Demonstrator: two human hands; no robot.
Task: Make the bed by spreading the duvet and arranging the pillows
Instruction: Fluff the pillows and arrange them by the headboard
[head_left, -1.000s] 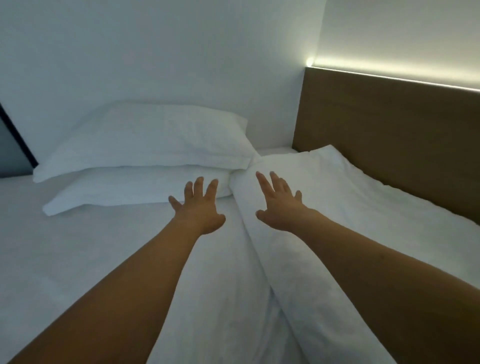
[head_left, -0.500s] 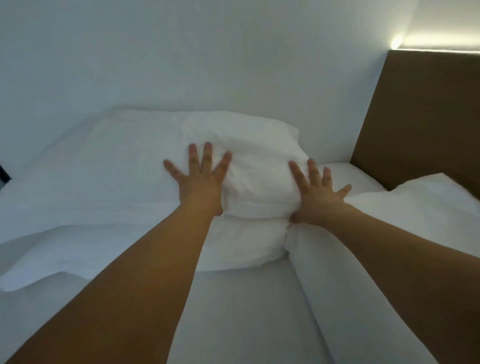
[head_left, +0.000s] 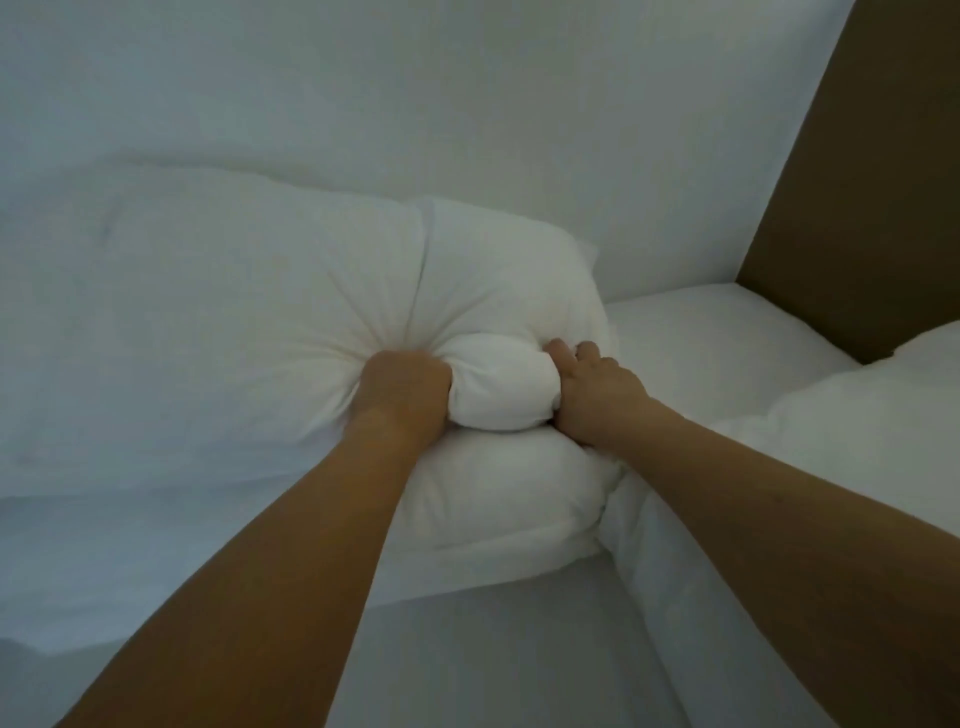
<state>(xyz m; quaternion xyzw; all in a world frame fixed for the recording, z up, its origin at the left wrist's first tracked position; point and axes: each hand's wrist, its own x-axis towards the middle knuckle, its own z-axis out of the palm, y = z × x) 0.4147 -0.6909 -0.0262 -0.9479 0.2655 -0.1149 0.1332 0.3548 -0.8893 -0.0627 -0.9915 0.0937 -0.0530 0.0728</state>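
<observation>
The left hand (head_left: 402, 389) and right hand (head_left: 592, 395) each clutch a fistful of the top pillow (head_left: 234, 312), fingers dug into its near edge with a bunched bulge of it between them. Under both hands lies a second pillow (head_left: 498, 493). Right of the right hand the duvet (head_left: 857, 441) is heaped against the brown headboard (head_left: 857, 208).

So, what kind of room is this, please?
Most likely a bedroom, perhaps a hotel room: stacked white pillows against a white wall, a white duvet and a wooden headboard.
</observation>
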